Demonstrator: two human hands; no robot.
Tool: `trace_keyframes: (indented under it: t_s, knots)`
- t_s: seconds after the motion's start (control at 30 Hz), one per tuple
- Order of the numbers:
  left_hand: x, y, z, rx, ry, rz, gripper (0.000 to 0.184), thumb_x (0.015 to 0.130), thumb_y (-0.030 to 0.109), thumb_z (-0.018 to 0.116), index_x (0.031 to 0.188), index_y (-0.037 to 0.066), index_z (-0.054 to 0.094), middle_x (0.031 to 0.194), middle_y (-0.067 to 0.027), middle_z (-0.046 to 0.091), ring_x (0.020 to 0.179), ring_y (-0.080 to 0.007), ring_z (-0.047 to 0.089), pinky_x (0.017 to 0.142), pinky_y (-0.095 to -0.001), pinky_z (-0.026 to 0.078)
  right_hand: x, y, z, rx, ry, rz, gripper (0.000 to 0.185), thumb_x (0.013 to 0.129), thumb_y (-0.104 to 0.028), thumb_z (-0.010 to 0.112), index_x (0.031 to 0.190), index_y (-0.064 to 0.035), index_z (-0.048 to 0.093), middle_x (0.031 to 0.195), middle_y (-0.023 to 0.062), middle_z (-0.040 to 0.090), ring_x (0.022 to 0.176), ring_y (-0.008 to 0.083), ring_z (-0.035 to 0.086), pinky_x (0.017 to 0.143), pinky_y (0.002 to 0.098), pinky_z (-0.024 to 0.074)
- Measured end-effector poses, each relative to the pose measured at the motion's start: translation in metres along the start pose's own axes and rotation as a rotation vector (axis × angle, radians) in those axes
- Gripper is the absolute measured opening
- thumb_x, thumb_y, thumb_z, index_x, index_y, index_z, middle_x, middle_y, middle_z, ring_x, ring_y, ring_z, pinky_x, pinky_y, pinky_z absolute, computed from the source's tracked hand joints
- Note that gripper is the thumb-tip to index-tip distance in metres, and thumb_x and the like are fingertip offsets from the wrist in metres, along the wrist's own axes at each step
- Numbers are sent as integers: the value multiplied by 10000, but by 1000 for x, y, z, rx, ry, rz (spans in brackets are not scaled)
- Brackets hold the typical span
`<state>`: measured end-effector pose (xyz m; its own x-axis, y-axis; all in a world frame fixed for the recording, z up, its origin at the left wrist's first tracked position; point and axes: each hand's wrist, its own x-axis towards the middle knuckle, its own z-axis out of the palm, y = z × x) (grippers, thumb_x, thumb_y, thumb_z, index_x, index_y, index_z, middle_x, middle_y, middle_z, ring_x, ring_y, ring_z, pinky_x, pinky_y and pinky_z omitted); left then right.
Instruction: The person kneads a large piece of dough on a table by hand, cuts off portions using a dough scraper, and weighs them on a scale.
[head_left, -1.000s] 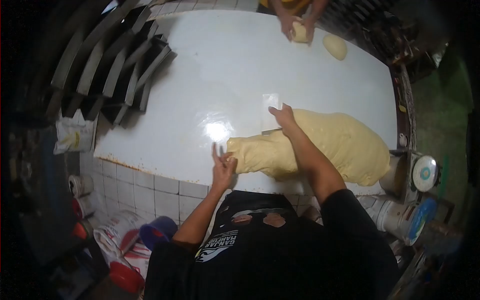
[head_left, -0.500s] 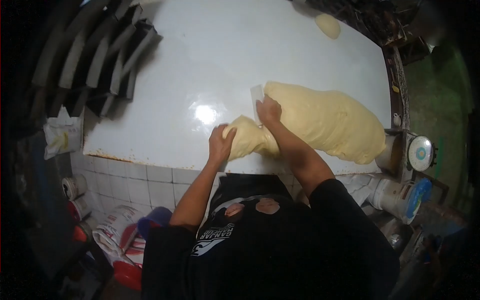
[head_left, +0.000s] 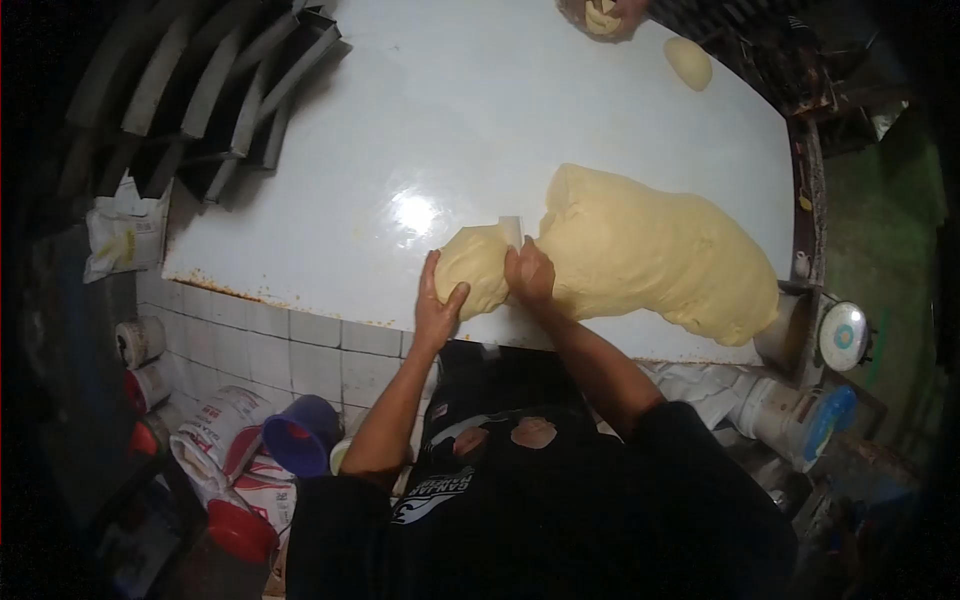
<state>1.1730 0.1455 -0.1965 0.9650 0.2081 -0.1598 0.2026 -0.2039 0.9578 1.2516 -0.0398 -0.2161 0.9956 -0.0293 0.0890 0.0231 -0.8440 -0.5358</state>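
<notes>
Along the near side of the table (head_left: 420, 120), the left hand (head_left: 437, 303) cupped the left of a piece (head_left: 474, 262) of dough, thumb and fingers apart. The right hand (head_left: 529, 276) was clamped on a scraper (head_left: 513, 228), whose pale blade stood out beyond the fingers at the piece's right side. Just right of that hand, the big dough (head_left: 655, 245) sprawled toward the table's right end. Whether any strand joined it to the piece could not be told, since the right hand hid part of the gap.

That hidden spot seemed the likeliest source of trouble: if dough was joined there, a leftward pull could draw it into a string. Soft as it looked, the piece might also cling to the left palm or the blade and lose its shape. It lay so close to the near edge that a tug toward the body might drag it over. Farther left, brown stains (head_left: 215, 283) marked that edge, and dough slid there could pick up dirt. The big dough's right end lay near the edge too, so slumping might carry it off.
</notes>
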Motion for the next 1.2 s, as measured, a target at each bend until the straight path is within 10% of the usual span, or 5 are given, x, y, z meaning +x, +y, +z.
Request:
trace_keyframes:
  t_s: [0.17, 0.33, 0.43, 0.97, 1.2]
  knots:
    - [18, 40, 4, -458, 30, -244, 736, 1034, 332, 621, 1621, 121, 231, 1519, -168, 469, 1331, -320, 537, 1072, -423, 490, 40, -23, -3, 191, -290, 241, 334, 954, -242, 645, 1071, 69, 676, 1041, 248, 725, 925, 392, 713, 806, 420, 571]
    - [35, 75, 11, -1227, -259, -464, 635, 1052, 472, 530, 1544, 100, 383, 1479, -144, 537, 1313, -316, 575, 1069, -493, 521, 37, -5, -99, 1654, -549, 688, 341, 1018, -303, 635, 1186, -7, 652, 1072, 103, 726, 985, 286, 712, 850, 403, 590]
    - [39, 131, 58, -1332, -385, -442, 670, 1036, 532, 520, 1518, 74, 433, 1478, -160, 543, 1318, -327, 571, 1087, -511, 507, 22, 44, -141, 1994, -272, 831, 339, 1028, -323, 633, 1236, -55, 632, 1050, 90, 718, 958, 264, 713, 853, 417, 601]
    - [-37, 568, 671, -846, -1479, -266, 600, 1060, 412, 544, 1509, 35, 418, 1444, -203, 559, 1250, -346, 623, 1073, -504, 527, -127, 414, -435, 1492, 140, 709, 476, 985, -295, 700, 1367, -34, 587, 1185, 61, 696, 1039, 178, 681, 898, 360, 557]
    - [-161, 665, 903, -757, -1482, -183, 1191, 955, 250, 749, 1595, 123, -247, 1612, -296, 250, 1355, -424, 497, 1011, -575, 528, -168, 461, -471, 1416, 457, 801, 392, 984, -313, 705, 1262, -40, 661, 1093, 46, 707, 971, 174, 673, 838, 378, 553]
